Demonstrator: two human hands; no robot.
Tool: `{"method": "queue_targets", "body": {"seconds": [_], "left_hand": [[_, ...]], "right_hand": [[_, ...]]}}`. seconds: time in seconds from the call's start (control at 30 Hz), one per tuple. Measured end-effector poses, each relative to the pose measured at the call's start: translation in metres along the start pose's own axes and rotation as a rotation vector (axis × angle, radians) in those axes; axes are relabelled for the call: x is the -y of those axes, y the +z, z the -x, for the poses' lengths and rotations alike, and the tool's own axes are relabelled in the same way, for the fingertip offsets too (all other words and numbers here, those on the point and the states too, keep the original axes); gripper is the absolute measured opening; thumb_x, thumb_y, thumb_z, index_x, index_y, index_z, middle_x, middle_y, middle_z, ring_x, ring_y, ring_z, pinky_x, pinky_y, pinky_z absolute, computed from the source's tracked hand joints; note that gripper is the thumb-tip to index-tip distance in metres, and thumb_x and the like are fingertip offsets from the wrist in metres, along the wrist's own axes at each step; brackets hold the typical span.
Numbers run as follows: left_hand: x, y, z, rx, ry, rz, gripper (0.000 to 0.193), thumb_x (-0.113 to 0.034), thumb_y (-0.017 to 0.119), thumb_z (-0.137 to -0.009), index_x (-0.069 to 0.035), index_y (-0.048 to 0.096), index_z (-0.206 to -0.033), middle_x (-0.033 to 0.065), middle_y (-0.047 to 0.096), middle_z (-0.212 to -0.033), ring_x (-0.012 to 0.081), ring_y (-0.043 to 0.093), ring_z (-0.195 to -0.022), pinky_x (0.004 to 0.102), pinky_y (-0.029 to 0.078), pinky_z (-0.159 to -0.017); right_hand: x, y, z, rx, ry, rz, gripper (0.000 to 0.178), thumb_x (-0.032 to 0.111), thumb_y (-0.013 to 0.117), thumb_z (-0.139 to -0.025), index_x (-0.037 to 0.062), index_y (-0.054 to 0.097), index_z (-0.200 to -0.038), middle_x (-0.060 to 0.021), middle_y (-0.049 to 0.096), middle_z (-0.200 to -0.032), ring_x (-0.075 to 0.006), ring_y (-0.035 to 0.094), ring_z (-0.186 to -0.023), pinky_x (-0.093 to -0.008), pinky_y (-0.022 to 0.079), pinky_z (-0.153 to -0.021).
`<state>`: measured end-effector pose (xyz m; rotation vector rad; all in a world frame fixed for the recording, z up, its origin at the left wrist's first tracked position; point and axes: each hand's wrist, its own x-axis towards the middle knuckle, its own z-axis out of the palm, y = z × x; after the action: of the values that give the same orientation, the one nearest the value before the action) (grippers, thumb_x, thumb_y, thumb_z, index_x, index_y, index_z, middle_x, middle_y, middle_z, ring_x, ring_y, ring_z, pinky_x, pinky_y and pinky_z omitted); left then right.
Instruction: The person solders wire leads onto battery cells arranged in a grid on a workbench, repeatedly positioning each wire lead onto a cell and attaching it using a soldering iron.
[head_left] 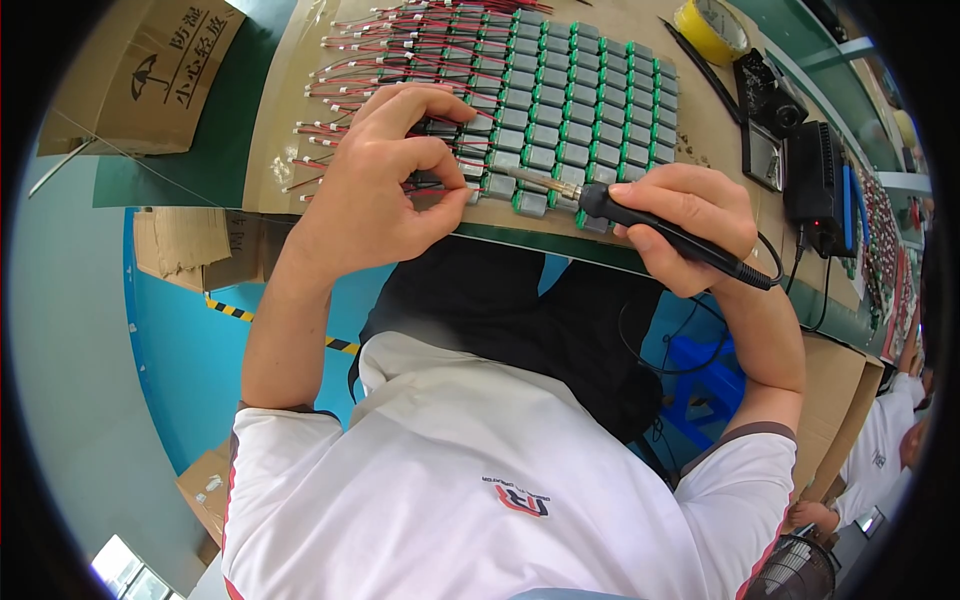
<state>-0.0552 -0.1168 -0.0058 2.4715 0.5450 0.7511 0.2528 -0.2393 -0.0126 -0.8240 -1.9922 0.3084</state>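
Observation:
A black-handled soldering iron (655, 220) is gripped in my right hand (695, 215). Its metal tip points left, over the front row of small grey battery packs (575, 130) with green circuit boards. My left hand (385, 175) is closed in a pinch of thumb and fingertips at the left part of that front row, close to the iron's tip. Thin red and black wires (350, 70) with white connectors trail leftward from the packs, some passing under my left hand. A wire appears to be in the pinch, though my fingertips mostly cover it.
At the right stand a black soldering station (815, 185), a stand (770, 90) and a roll of yellow tape (712, 30). The iron's black cable (775, 255) loops beside my right wrist. A cardboard box (150, 75) sits at left. Another person (880, 450) is at far right.

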Motion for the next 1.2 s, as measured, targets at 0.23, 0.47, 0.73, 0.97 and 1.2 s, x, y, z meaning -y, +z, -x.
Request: {"method": "queue_targets", "body": {"seconds": [0.23,0.47,0.73,0.97,1.2], "left_hand": [[0.000,-0.001,-0.002,0.007,0.001,-0.008,0.011,-0.004,0.083,-0.073,-0.003,0.072,-0.074,0.0134,0.071,-0.127,0.0359,0.063,-0.126,0.0456,0.051,-0.107],[0.000,-0.004,-0.004,0.014,0.000,0.003,0.012,-0.003,0.085,-0.073,-0.004,0.073,-0.075,0.0145,0.070,-0.127,0.0392,0.062,-0.131,0.0475,0.051,-0.108],[-0.014,-0.027,-0.024,-0.046,0.013,-0.004,0.024,-0.002,0.090,-0.073,-0.006,0.082,-0.095,0.0134,0.073,-0.128,0.0368,0.065,-0.133,0.0484,0.053,-0.110],[0.069,-0.038,-0.147,-0.154,-0.204,-0.233,0.016,-0.013,0.084,-0.091,-0.002,0.084,-0.102,0.0129,0.079,-0.099,0.0248,0.075,-0.084,0.0378,0.058,-0.077],[0.127,-0.021,-0.181,0.118,-0.195,-0.407,0.014,-0.014,0.082,-0.087,-0.003,0.084,-0.096,0.0191,0.079,-0.091,0.0354,0.076,-0.084,0.0454,0.059,-0.084]], "right_hand": [[-0.003,0.001,0.001,-0.059,0.032,0.092,0.033,-0.001,0.081,-0.085,-0.0058,0.080,-0.118,-0.0165,0.076,-0.086,-0.0226,0.071,-0.065,-0.0306,0.057,-0.056],[-0.002,0.002,-0.004,-0.124,0.061,0.146,0.033,-0.002,0.082,-0.083,-0.0056,0.080,-0.116,-0.0173,0.075,-0.085,-0.0260,0.073,-0.067,-0.0335,0.058,-0.058],[-0.004,0.009,0.000,-0.250,0.064,0.151,0.034,-0.001,0.081,-0.089,-0.0070,0.078,-0.122,-0.0181,0.075,-0.091,-0.0269,0.073,-0.073,-0.0346,0.059,-0.063],[0.000,-0.001,0.001,-0.252,0.024,0.246,0.034,-0.002,0.077,-0.095,-0.0090,0.073,-0.128,-0.0222,0.076,-0.100,-0.0283,0.080,-0.083,-0.0347,0.065,-0.070],[-0.009,0.008,-0.007,-0.347,-0.058,0.177,0.040,0.001,0.083,-0.090,-0.0064,0.075,-0.128,-0.0187,0.076,-0.099,-0.0293,0.074,-0.080,-0.0366,0.060,-0.069]]}}
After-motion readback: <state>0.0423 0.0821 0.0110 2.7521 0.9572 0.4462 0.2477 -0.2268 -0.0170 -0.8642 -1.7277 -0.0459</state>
